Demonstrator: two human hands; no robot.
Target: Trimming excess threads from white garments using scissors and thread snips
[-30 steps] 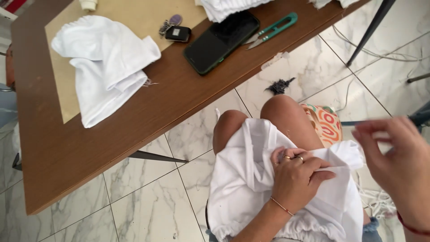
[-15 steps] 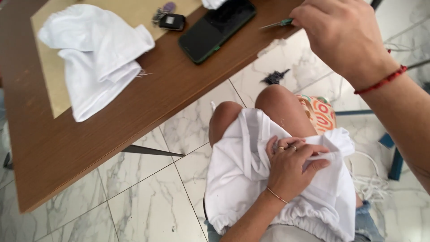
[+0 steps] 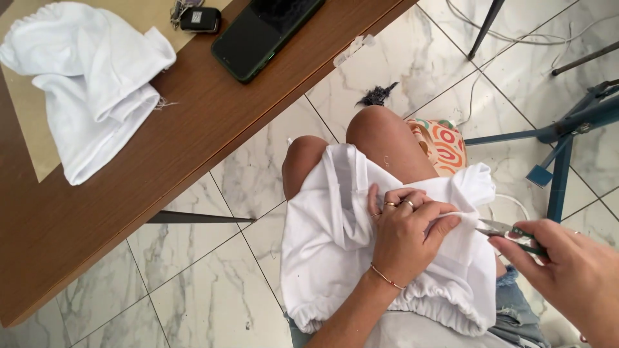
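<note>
Marble floor [image 3: 213, 290] under me, pale tiles with grey veins. Brown table [image 3: 193, 142] runs across the upper left.

Counts: two white cloths. One cloth [image 3: 335, 225] lies on my lap, over my knees, gathered elastic hem at the near edge. A second cloth [image 3: 90, 84] is bunched on the table, on a tan mat [image 3: 26, 135], loose threads at its right edge. One phone [image 3: 264, 32], dark with a green edge, lies flat on the table just right of that cloth. One black key fob [image 3: 198, 19] with keys sits beside the phone's left side. One clear plastic scrap [image 3: 353, 49] lies at the table edge. One dark thread tuft [image 3: 377, 96] is on the floor past my knee. One patterned orange cushion [image 3: 445, 145] shows beside my right thigh. Blue metal legs [image 3: 561, 148] stand at the right; thin cords trail on the floor top right.

My left hand [image 3: 403, 235] presses on the lap cloth, thumb and forefinger pinching a small fold of it; three rings, one thin bracelet at the wrist. My right hand [image 3: 574, 277] grips one snips [image 3: 509, 230], green handle, fingers closed round it, metal tip touching the cloth right by my left fingertips.

No labels or packages I can make out.
</note>
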